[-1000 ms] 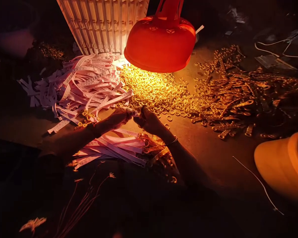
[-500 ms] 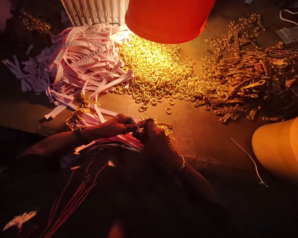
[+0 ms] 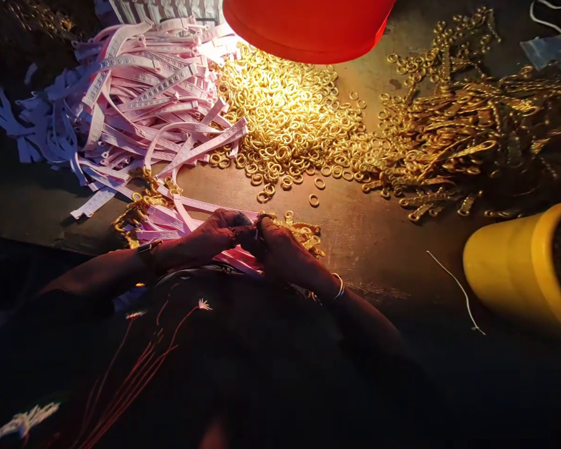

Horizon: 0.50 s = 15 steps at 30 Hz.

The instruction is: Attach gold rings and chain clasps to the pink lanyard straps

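Pink straps [image 3: 201, 215] beneath left hand [image 3: 217, 231] and right hand [image 3: 283, 249], together, pinching small item [image 3: 257, 227].

Glare under the red lampshade [image 3: 308, 31], corners in deep shadow

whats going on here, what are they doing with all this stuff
A person's left hand and right hand meet over pale pink strips, with the fingers pinching something too small to make out. A heap of loose gold rings lies ahead of the hands, with tangled gold chain pieces to its right. A larger pile of pink strips lies to its left.
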### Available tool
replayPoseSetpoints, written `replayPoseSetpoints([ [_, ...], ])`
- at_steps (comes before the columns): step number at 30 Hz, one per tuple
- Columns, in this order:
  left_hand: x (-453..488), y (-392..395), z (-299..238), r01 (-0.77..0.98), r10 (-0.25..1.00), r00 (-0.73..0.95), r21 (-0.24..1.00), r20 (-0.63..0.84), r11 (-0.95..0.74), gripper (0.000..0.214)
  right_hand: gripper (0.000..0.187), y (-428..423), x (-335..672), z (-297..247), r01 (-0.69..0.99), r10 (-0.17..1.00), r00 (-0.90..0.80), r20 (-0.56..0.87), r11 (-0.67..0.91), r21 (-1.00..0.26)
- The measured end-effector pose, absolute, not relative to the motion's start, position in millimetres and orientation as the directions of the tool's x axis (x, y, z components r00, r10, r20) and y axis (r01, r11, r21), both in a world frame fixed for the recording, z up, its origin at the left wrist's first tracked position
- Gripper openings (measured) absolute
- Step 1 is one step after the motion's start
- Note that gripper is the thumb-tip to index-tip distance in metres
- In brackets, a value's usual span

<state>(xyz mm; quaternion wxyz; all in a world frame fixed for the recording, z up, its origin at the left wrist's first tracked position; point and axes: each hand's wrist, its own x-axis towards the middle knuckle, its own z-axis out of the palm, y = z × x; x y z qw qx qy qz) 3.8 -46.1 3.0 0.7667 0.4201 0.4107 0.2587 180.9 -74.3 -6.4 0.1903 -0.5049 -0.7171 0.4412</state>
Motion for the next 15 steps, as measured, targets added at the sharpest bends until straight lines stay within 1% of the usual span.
replayPoseSetpoints([
  [3,5.4,-40.9,-4.4,-0.043,0.755,0.502,0.86,-0.421,0.508,0.036,0.01,-65.1,184.3,-0.1,0.672,0.856,-0.479,-0.196,0.214,-0.709],
  [5,7.7,-35.4,-7.9,-0.02,0.759,0.489,0.864,-0.43,0.502,0.037,0.008,-59.5,187.1,2.7,0.722,0.851,-0.492,-0.183,0.282,-0.631],
  [7,9.7,-27.1,-7.9,0.022,0.748,0.495,0.866,-0.443,0.499,0.04,0.015,-55.5,190.2,4.6,0.739,0.851,-0.503,-0.151,0.334,-0.585],
  [9,9.0,-15.1,-5.1,0.14,0.719,0.523,0.878,-0.458,0.457,0.039,0.025,-53.3,194.2,5.6,0.727,0.849,-0.511,-0.134,0.344,-0.595],
  [12,-1.2,8.7,-3.7,0.411,0.678,0.571,0.876,-0.463,0.252,0.035,0.032,-53.5,204.3,3.4,0.7,0.845,-0.509,-0.162,0.298,-0.649],
  [14,-12.7,23.6,-8.3,0.573,0.647,0.597,0.817,-0.475,0.071,0.035,0.034,-55.7,214.9,-0.3,0.681,0.85,-0.493,-0.188,0.242,-0.691],
  [15,-18.8,29.0,-11.7,0.65,0.658,0.583,0.759,-0.477,-0.025,0.034,0.034,-57.0,221.2,-2.4,0.652,0.849,-0.49,-0.195,0.209,-0.729],
])
